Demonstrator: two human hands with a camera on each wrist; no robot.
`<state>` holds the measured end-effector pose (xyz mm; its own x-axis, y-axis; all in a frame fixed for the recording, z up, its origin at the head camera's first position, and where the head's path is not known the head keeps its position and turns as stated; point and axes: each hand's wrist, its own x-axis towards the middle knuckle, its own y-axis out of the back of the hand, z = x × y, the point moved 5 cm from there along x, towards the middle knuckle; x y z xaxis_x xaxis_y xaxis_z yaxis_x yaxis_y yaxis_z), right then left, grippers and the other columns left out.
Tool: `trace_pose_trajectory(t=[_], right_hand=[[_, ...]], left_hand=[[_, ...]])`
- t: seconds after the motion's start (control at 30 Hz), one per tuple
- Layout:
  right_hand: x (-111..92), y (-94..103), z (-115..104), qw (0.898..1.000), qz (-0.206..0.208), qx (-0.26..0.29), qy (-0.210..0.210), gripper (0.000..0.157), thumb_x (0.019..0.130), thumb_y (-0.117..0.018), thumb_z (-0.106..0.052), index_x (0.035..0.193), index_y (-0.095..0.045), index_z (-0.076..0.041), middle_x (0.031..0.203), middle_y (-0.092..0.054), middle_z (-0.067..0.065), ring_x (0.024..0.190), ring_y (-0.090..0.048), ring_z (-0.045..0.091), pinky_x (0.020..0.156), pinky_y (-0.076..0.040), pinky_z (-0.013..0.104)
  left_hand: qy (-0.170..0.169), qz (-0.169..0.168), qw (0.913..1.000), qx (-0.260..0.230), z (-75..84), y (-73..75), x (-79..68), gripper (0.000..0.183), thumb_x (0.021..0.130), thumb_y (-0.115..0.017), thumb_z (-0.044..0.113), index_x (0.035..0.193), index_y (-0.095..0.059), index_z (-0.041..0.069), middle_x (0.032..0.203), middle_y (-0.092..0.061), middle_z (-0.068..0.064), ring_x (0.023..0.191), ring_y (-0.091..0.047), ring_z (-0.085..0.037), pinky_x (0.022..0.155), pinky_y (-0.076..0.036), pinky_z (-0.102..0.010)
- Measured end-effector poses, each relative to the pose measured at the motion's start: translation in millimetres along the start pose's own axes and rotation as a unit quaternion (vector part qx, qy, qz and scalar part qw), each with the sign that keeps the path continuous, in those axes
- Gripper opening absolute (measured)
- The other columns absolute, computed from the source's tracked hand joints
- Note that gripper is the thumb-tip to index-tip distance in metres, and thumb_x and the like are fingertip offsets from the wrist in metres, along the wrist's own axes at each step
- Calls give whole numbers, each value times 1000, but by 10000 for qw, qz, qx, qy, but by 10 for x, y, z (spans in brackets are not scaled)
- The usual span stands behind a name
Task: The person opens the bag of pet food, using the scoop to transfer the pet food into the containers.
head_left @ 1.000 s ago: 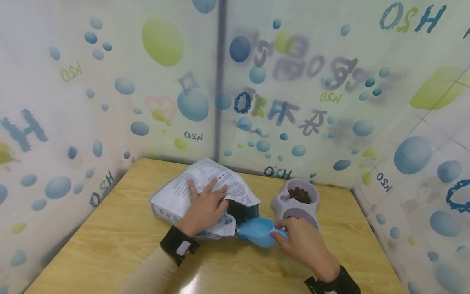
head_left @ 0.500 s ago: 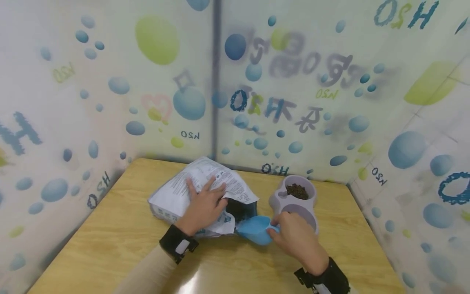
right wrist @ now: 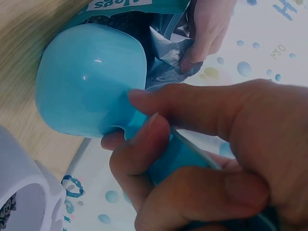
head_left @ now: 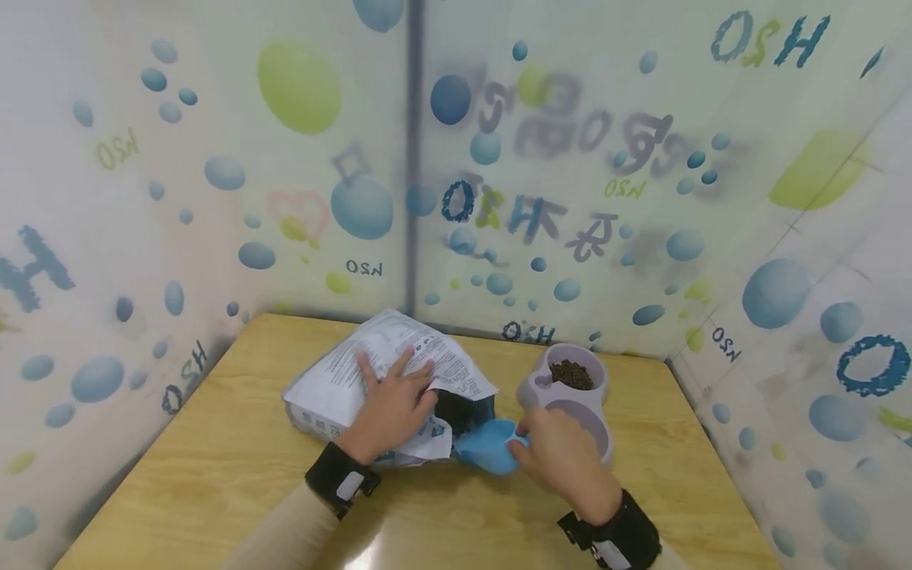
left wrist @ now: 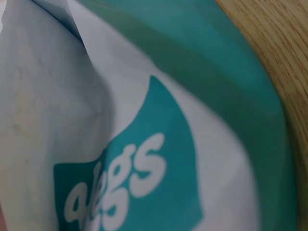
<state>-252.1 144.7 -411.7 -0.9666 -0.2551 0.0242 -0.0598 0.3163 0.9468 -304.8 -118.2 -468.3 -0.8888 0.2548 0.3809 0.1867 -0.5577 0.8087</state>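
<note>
A white bag [head_left: 335,380] of kibble lies on its side, its dark mouth facing right. My left hand [head_left: 392,405] presses down on it with fingers spread, the thumb near the torn opening. The left wrist view shows the bag's white and teal printed side [left wrist: 178,159]. With my right hand [head_left: 563,455] I grip the handle of a light blue scoop [head_left: 492,447], its front end at the bag's mouth. From the right wrist, the scoop's rounded back [right wrist: 91,82] shows, thumb and fingers curled round the handle. The scoop's contents are hidden.
A pale grey double pet bowl [head_left: 529,389] stands right of the bag, close behind my right hand. Brown kibble [head_left: 571,374] lies in its far compartment; my hand partly covers the near one. Patterned walls border the wooden table [head_left: 456,522] at the back and sides.
My right hand has moved left with the scoop, a little farther into the bag's mouth. The left hand stays in place on the bag. The head view has shifted slightly.
</note>
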Motion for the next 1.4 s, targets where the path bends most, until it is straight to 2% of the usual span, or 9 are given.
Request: trace_pose_trajectory(t=[0.13, 0.37, 0.57, 0.77, 0.97, 1.2, 1.4], right_hand=[[24, -5, -32, 9999, 40, -76, 57, 20, 99, -93, -25, 111, -90, -9, 103, -87, 7, 81, -76, 18, 68, -67, 45], [49, -53, -20, 9998, 42, -150, -116, 19, 100, -91, -28, 113, -91, -13, 106, -88, 7, 81, -76, 20, 64, -64, 48], [80, -152, -41, 9999, 109, -10, 23, 20, 99, -92, -26, 111, -90, -11, 105, -89, 8, 77, -75, 18, 61, -62, 42], [47, -261, 18, 9996, 291, -34, -39, 20, 100, -91, -28, 113, -89, -12, 102, -88, 9, 76, -74, 19, 55, -55, 38], [17, -357, 48, 9990, 442, 16, 68, 24, 102, -89, -29, 117, -87, -11, 100, -88, 11, 75, -76, 21, 58, -57, 40], [-41, -458, 96, 9988, 467, 34, -124, 24, 102, -89, -31, 118, -84, -14, 92, -84, 8, 71, -69, 17, 54, -51, 38], [-29, -472, 99, 9981, 609, 26, -103, 22, 102, -89, -33, 115, -85, -15, 94, -85, 9, 75, -75, 23, 56, -55, 42]], left_hand=[[26, 19, 9999, 120, -42, 1, 3, 51, 116, -55, 37, 148, -79, 4, 166, -69, -14, 178, -36, -45, 128, 22, -96], [152, -213, 9994, 222, -11, -14, 1, 50, 117, -54, 38, 145, -81, 7, 169, -67, -11, 179, -34, -42, 128, 25, -94], [248, -242, 9993, 157, -20, -25, -26, 47, 115, -56, 37, 142, -83, 8, 169, -68, -11, 180, -34, -42, 129, 28, -92], [169, -276, 9992, 219, -18, -54, -22, 49, 116, -54, 38, 144, -81, 8, 170, -67, -11, 180, -33, -42, 129, 26, -94], [146, -164, 9995, 243, -21, -47, -2, 48, 116, -55, 37, 143, -82, 8, 169, -68, -10, 180, -34, -41, 129, 26, -93], [130, -277, 9993, 215, -8, -80, -10, 50, 116, -54, 38, 144, -81, 8, 170, -66, -10, 180, -32, -41, 128, 27, -93], [122, -188, 9995, 243, -2, -58, -12, 50, 115, -54, 37, 145, -80, 6, 170, -67, -10, 180, -34, -42, 129, 25, -94]])
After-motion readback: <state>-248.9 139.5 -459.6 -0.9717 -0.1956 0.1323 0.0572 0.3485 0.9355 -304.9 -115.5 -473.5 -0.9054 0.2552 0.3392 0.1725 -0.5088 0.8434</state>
